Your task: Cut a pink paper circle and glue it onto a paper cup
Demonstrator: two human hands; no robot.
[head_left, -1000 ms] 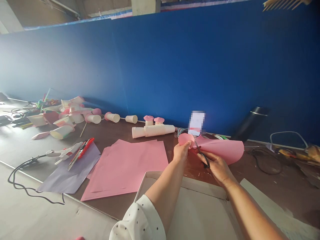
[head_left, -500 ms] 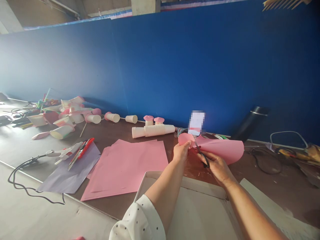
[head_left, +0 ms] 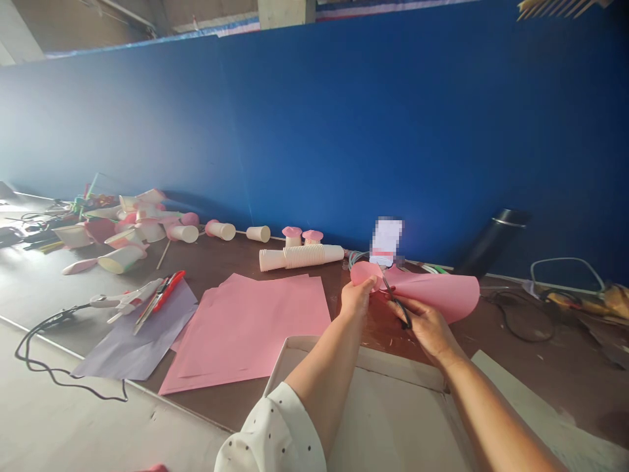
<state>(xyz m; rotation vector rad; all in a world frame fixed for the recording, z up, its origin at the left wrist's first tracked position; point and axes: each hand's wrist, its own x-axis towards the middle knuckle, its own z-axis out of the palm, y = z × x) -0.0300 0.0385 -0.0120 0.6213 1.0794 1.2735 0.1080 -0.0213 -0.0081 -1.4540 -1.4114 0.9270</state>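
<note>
In the head view, the pink paper point(head_left: 432, 293) lay at the far side of both hands, just in front of a white rectangle point(head_left: 386, 246) too pixelated to identify. Its curled length ran roughly left to right, from beside the fingertips of the left hand point(head_left: 358, 296) to beyond the right hand point(head_left: 428, 330), with the rounded far end towards the right. A smaller rounded pink flap point(head_left: 364, 273) stood out at the left end; whether it was joined to the curled part could not be made out. The scissors point(head_left: 403, 315) slanted across the space between the hands, black handles near the right hand and blades pointing away and to the left, up to the paper between flap and curl. The right hand was therefore nearer the handles and the curled length, the left nearer the flap and the blade tips. The left hand was closed in a pinch, thumb on top of the flap. The right hand was curled around the scissors' handles, some of its fingers close under the paper's near edge; how wide the blades were parted was too small to tell. Both forearms reached over a shallow white box point(head_left: 393, 406), and flat pink sheets point(head_left: 250, 331) lay on the bench point(head_left: 228, 262) to the left.
</note>
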